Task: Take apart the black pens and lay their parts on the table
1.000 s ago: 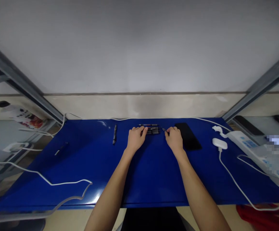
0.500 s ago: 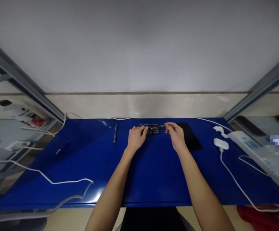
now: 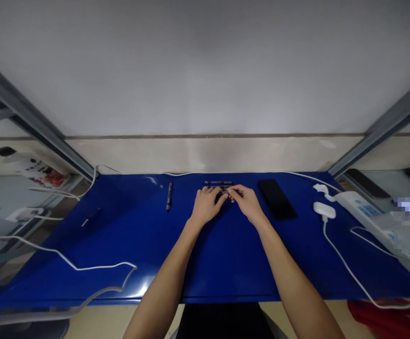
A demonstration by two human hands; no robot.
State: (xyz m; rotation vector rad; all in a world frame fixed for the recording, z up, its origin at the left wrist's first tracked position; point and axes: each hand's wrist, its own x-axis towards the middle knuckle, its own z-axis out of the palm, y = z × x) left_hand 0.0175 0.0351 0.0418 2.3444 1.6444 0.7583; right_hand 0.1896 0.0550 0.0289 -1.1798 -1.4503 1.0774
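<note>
Several dark pens point(image 3: 218, 182) lie side by side near the back middle of the blue table point(image 3: 226, 254), partly hidden by the fingers. My left hand point(image 3: 207, 205) rests over their left part, its fingers bent onto the pens and its thumb reaching right. At their right end, my right hand point(image 3: 245, 201) has thumb and fingertips pinched together at a pen; what lies between the fingertips is too small to make out. Another dark pen point(image 3: 169, 195) lies apart, to the left of my left hand.
A black phone point(image 3: 277, 198) lies right of my right hand. Farther right are a white charger case point(image 3: 324, 210), a cable and a white power strip point(image 3: 364, 207). At left are a dark pen-like item point(image 3: 91, 217), white cables and a bottle point(image 3: 31, 165).
My right hand has moved left, off the phone's edge and close to my left hand. My left hand has shifted slightly right and down. The rearmost pen shows more fully.
</note>
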